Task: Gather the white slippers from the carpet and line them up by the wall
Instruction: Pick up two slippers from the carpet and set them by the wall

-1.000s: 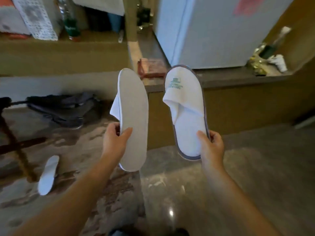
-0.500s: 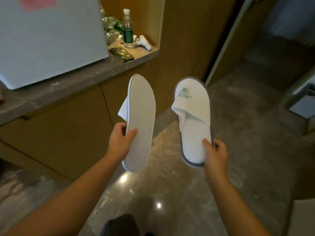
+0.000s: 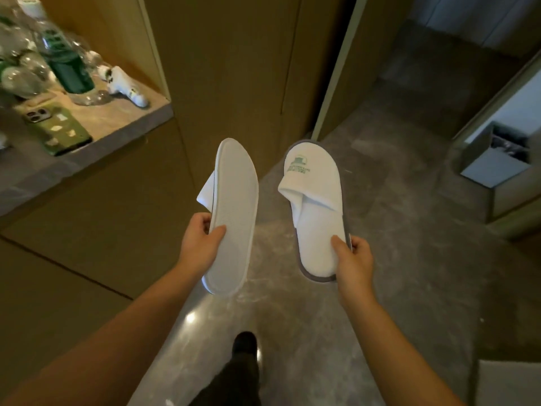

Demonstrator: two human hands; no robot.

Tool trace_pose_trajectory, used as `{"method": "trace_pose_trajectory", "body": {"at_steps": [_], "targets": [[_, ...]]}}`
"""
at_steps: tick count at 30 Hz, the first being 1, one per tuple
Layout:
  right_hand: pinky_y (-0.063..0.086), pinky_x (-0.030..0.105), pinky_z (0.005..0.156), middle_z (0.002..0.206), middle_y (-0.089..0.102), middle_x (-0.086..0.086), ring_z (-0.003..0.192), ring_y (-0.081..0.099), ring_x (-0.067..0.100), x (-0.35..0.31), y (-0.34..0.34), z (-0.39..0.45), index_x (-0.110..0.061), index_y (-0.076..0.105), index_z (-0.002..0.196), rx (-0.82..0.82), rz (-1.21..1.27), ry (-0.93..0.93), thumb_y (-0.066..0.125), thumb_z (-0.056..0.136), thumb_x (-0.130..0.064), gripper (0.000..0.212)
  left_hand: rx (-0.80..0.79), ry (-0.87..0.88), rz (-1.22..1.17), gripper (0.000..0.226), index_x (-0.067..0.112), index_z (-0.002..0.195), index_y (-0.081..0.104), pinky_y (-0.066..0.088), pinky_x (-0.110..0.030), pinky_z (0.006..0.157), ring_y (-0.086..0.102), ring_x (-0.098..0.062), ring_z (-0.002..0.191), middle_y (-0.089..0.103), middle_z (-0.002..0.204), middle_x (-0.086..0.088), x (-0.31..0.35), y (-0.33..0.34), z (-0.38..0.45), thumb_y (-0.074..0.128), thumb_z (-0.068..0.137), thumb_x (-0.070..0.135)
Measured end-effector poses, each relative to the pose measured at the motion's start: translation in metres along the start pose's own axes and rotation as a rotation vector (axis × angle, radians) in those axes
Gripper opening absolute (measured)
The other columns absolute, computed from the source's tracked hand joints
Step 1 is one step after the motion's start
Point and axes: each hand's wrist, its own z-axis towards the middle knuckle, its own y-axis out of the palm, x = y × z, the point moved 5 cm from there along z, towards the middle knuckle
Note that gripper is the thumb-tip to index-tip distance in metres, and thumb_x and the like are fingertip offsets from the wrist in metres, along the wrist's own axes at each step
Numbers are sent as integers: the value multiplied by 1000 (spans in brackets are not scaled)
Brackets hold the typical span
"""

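Both slippers are off the floor and carried in front of the person, above the grey stone floor (image 3: 336, 303) and near the wooden wall panel (image 3: 234, 68), which serves as the reference here. The left-hand slipper (image 3: 234, 212), the one nearer the panel, is turned with its plain white sole toward the camera, its toe flap showing at the edge that faces the panel. The right-hand slipper (image 3: 317, 212), on the side away from the panel, faces up, showing a green logo on the toe band and a grey rim. Judged from their thin soles and towelling, these are light, soft, flexible items with no fragility; they would likely bend if held by the toe flap alone, so a pinch across the sole near the heel looks the sound hold. That is the hold in use: the left hand (image 3: 202, 244) is closed on the lower edge of its slipper, thumb on the sole and fingers wrapped behind; the right hand (image 3: 352, 256) is clamped on the heel end, thumb on the insole and fingers under the rim. Both forearms reach forward at similar height, wrists straight, slippers pointing toes away from the body. A dark shoe (image 3: 244, 344) shows below. Neither slipper is yet set down by the panel.
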Motion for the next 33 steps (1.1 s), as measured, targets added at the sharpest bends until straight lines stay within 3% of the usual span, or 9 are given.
{"method": "trace_pose_trajectory", "body": {"at_steps": [3, 10, 13, 16, 19, 24, 27, 30, 33], "targets": [[48, 34, 70, 80, 49, -7, 73, 50, 9, -23, 20, 59, -14, 44, 93, -31, -30, 18, 55, 84, -15, 15, 6, -36, -1, 15, 10, 96, 47, 36, -30, 68, 50, -21, 87, 53, 97, -7, 19, 23, 52, 53, 82, 13], [43, 21, 61, 101, 51, 6, 89, 52, 19, -26, 78, 184, -4, 43, 113, -154, -98, 71, 53, 86, -17, 31, 114, -115, 31, 13, 10, 94, 51, 35, -29, 62, 50, -20, 81, 54, 89, -3, 20, 64, 142, 53, 82, 15], [45, 29, 73, 102, 51, 8, 95, 51, 22, -5, 107, 240, -2, 44, 111, -251, -131, 147, 53, 86, -16, 30, 200, -219, 27, 21, 5, 100, 52, 37, -32, 71, 52, -23, 84, 56, 93, -8, -6, 88, 173, 55, 82, 16], [47, 37, 81, 101, 52, 11, 97, 53, 26, 15, 135, 296, -6, 44, 100, -352, -224, 164, 54, 85, -15, 20, 284, -324, 8, 22, 6, 101, 53, 37, -31, 68, 53, -23, 83, 57, 92, -7, -37, 114, 203, 55, 81, 16], [49, 43, 86, 104, 55, 18, 99, 56, 31, 42, 162, 346, 1, 48, 101, -439, -360, 143, 55, 85, -15, 24, 345, -420, -37, 18, 8, 97, 53, 38, -31, 66, 54, -23, 82, 58, 91, -8, -70, 141, 232, 55, 82, 16], [48, 42, 79, 100, 57, 29, 95, 56, 39, 133, 208, 408, 11, 51, 94, -514, -438, 171, 57, 82, -7, 22, 426, -486, -102, 16, 10, 97, 54, 39, -29, 66, 53, -19, 79, 57, 88, -3, -150, 187, 278, 56, 81, 15], [46, 40, 75, 90, 54, 21, 85, 52, 30, 210, 236, 438, 2, 51, 84, -528, -446, 244, 57, 80, -3, 9, 450, -490, -112, 17, 9, 97, 54, 39, -27, 62, 53, -16, 77, 57, 88, -2, -218, 217, 308, 56, 82, 15], [44, 33, 70, 89, 56, 14, 86, 53, 28, 298, 258, 470, 8, 54, 90, -514, -430, 291, 57, 79, -2, 15, 450, -483, -111, 12, 14, 93, 53, 39, -22, 58, 52, -10, 71, 56, 81, 4, -298, 246, 335, 56, 81, 17], [45, 34, 71, 94, 58, 20, 92, 55, 33, 377, 276, 506, 9, 54, 95, -472, -412, 286, 58, 78, -3, 21, 432, -449, -123, 12, 14, 92, 54, 41, -24, 60, 54, -12, 72, 58, 80, 4, -378, 272, 361, 57, 81, 15]]}}
